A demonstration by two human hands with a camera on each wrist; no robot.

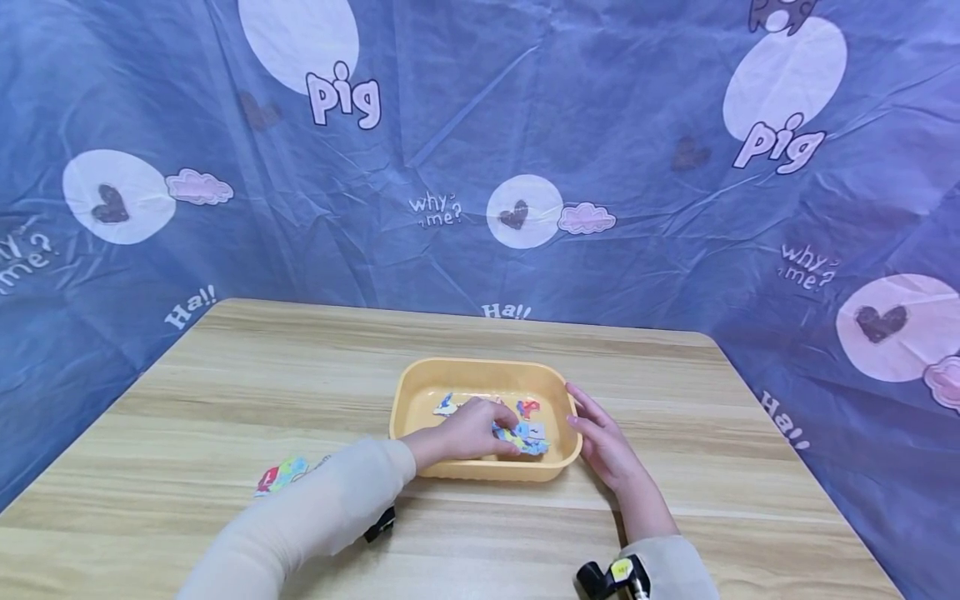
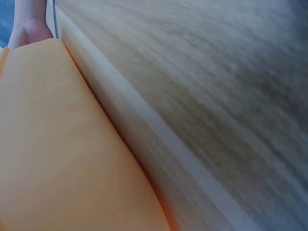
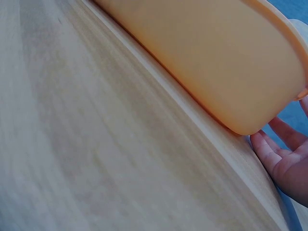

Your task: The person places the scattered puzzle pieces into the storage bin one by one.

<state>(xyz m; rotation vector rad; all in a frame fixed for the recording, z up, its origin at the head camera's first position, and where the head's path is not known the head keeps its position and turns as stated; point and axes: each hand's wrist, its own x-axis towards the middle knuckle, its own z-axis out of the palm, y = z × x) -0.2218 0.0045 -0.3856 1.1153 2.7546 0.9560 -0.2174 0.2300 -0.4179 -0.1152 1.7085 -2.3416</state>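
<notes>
A yellow-orange plastic basin stands on the wooden table with several small printed flat pieces inside. Reaching over its near rim, my left hand is down among them. Its thumb and fingers close on a cluster of colourful flat pieces near the basin's right end. A red and blue piece and a blue and white piece lie farther back on the basin floor. At the right end, my right hand rests its extended fingers against the rim and outer wall. Lower fingers touch the basin's bottom corner.
More colourful flat pieces lie on the table left of the basin, partly hidden by the left sleeve. The wooden table reaches back to a blue printed cloth that hangs around it.
</notes>
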